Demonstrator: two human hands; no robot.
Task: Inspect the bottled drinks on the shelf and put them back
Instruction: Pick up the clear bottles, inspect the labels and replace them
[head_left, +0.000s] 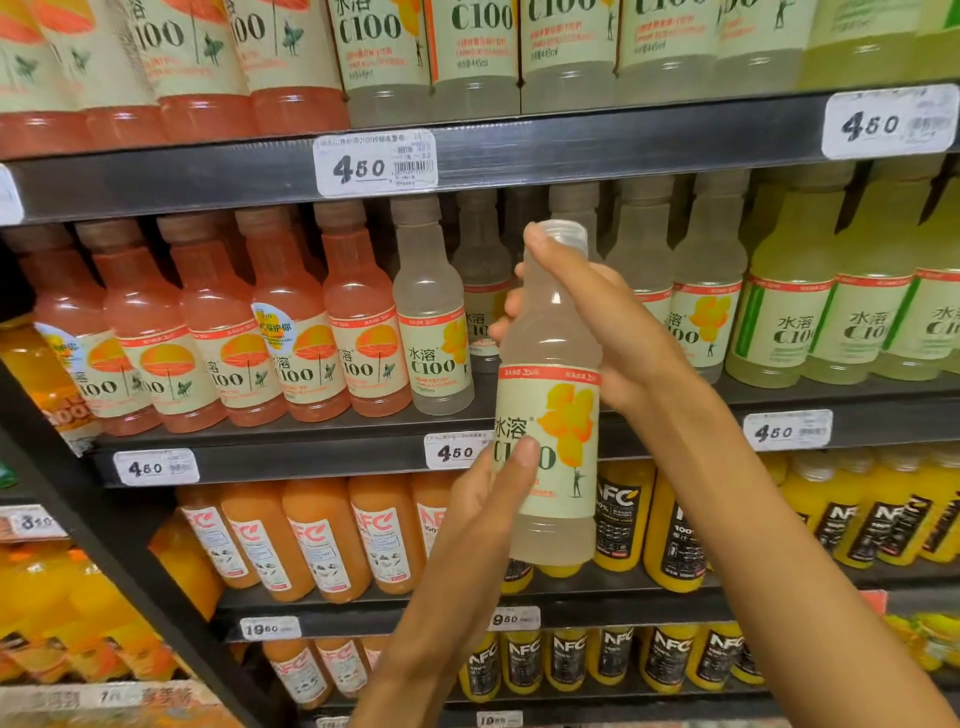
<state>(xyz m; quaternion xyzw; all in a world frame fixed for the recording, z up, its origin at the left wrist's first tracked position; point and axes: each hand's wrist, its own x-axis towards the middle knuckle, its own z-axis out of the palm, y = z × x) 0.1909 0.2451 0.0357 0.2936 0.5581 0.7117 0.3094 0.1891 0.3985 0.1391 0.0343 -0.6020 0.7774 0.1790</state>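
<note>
Two hands hold one pale bottle (548, 395) upright in front of the middle shelf (311, 460), in the head view, the only view supplied. The bottle's long axis is vertical, with its cap (563, 231) uppermost.

The right hand (613, 332) wraps the neck and shoulder from the right side, its fingers (511, 306) curled round the far side of the bottle and its thumb lying up toward the cap. The left hand (483, 514) comes from below left, its fingers close together and nearly straight, its thumb pressed on the label; it supports rather than grips.

The return slot lies directly behind and slightly above the bottle's base: a gap in the front row of the middle shelf, between a pale bottle to the left (431, 322) and a pale bottle to the right (706, 306). The right hand is nearer that gap and carries the load.

Obstructions, as a judgement: the upper shelf edge (571, 150) limits cap clearance, and both neighbours stand close to the entry path. Pink bottles (291, 332) fill the left end of the shelf, green-labelled bottles (852, 312) the right end.
</note>
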